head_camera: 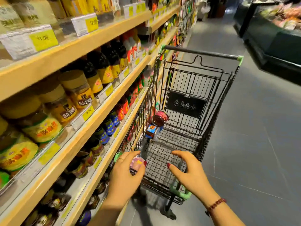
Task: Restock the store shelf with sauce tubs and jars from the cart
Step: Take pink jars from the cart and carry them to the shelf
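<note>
While the left hand [125,175] gripped a tub [137,162] at the cart's [202,53] near-left corner, the right hand [190,172] hung open; next, I'd say, a shelf [97,39] gap.

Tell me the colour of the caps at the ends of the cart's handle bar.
Light green; the handle caps show best in the head view.

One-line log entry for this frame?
left hand: holds pink-lidded tub | right hand: open over cart | cart: red-lidded jar, blue-label jar
</note>
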